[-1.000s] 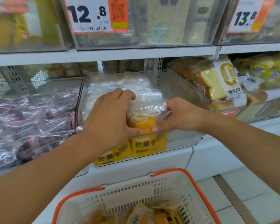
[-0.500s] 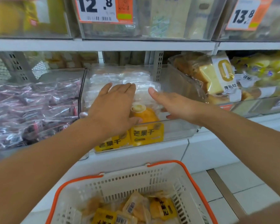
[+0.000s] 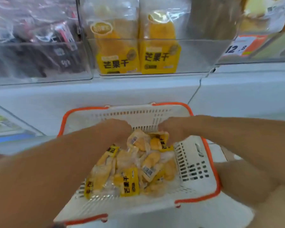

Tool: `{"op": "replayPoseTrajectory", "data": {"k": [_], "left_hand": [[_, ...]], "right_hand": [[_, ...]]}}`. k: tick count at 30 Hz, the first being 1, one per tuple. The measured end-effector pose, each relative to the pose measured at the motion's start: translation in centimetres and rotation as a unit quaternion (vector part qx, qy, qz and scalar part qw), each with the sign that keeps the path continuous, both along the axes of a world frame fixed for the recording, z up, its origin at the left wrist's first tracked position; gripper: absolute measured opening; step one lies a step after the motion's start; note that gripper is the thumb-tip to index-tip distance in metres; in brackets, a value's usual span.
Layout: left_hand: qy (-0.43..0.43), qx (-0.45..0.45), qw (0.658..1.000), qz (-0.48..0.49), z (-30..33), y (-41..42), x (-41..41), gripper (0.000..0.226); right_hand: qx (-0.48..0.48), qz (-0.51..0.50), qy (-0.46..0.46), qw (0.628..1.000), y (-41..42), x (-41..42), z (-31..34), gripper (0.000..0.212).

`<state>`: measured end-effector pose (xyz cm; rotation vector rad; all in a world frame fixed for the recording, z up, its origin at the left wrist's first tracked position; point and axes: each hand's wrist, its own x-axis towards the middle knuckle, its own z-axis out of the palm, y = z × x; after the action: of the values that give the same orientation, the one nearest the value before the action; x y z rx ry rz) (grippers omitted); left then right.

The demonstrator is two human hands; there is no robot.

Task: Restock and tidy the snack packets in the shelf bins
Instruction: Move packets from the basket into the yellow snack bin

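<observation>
A: Two stocked bins on the shelf, left to right: dark packets (image 3: 39, 46) in the left bin, then the clear bin (image 3: 196, 55) with two upright mango packets (image 3: 138, 53) at its front, its right side unfilled.

B: Basket contents?

A: One white basket (image 3: 192, 162) with an orange rim, below the shelf, holding a loose heap of packets (image 3: 130, 175), some face up, some barcode up.

B: Hands?

A: Left hand (image 3: 115, 129) down in the heap at its far end, fingers curled; whether it grips anything cannot be told through the blur. Right hand (image 3: 171, 129) curled around the top packet (image 3: 161, 142), gripping its upper edge.

B: Handling?

A: Judged light, soft and crinkly; film likely slippery. Best pinched at the sealed edge or across the flat faces, not squeezed, then stood upright beside the two in front.
</observation>
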<state>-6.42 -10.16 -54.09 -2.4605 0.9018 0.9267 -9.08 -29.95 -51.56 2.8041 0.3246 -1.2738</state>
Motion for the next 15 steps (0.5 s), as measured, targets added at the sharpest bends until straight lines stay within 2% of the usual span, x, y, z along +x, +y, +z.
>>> {"op": "replayPoseTrajectory", "data": {"k": [1, 3, 4, 6, 8, 10, 11, 12, 15], "left_hand": [[0.01, -0.039, 0.996, 0.08, -2.3, 1.0, -0.3, 0.059], [-0.002, -0.11, 0.974, 0.197, -6.4, 2.9, -1.4, 0.072], [-0.016, -0.138, 0.963, 0.23, -8.4, 4.0, -1.7, 0.078], [-0.033, -0.164, 0.942, 0.29, -11.7, 5.5, -2.1, 0.082], [-0.005, -0.181, 0.911, 0.37, -14.2, 6.1, -2.1, 0.093], [0.045, -0.215, 0.875, 0.431, -15.8, 5.7, -1.7, 0.105], [0.058, -0.215, 0.875, 0.431, -16.5, 5.4, -1.5, 0.107], [0.064, -0.199, 0.889, 0.408, -17.1, 5.3, -1.2, 0.106], [0.048, -0.119, 0.947, 0.294, -18.1, 5.3, -0.9, 0.1]], "right_hand": [[-0.055, 0.044, -0.032, 0.997, -0.3, -0.6, -3.3, 0.061], [-0.073, 0.035, -0.15, 0.985, -0.6, -1.1, -8.1, 0.068], [-0.072, 0.016, -0.192, 0.979, -0.6, -1.2, -9.8, 0.065], [-0.067, -0.039, -0.207, 0.975, -0.4, -1.1, -12.2, 0.045], [-0.063, -0.078, -0.199, 0.975, -0.7, -0.9, -13.5, 0.025], [-0.038, -0.094, -0.23, 0.968, -1.6, -0.2, -14.1, 0.021], [0.004, -0.116, -0.244, 0.963, -1.9, 0.6, -13.8, 0.02], [0.069, -0.146, -0.242, 0.957, -2.2, 1.8, -13.1, 0.019], [0.26, -0.256, -0.109, 0.925, -1.7, 4.6, -8.7, 0.011]]}}
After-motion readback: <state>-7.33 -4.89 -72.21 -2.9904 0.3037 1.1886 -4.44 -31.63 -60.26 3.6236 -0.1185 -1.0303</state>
